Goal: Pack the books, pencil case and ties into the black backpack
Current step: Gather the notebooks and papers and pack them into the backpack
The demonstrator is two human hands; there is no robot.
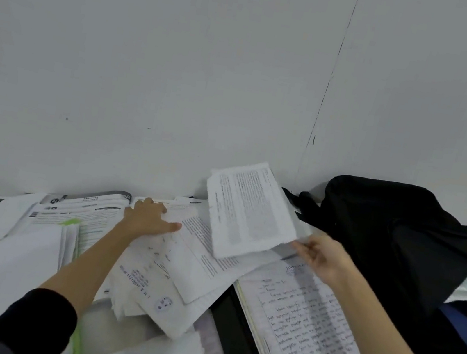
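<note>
Crowding the black backpack (394, 233): loose papers (190, 265), handwritten sheet (312, 327).

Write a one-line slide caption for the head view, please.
Right hand lifts a printed sheet toward the black backpack while left hand presses the paper pile.

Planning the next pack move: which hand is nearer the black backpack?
Right. The right hand pinches a printed sheet just left of the black backpack. The left hand rests flat on the paper pile, farther left.
</note>
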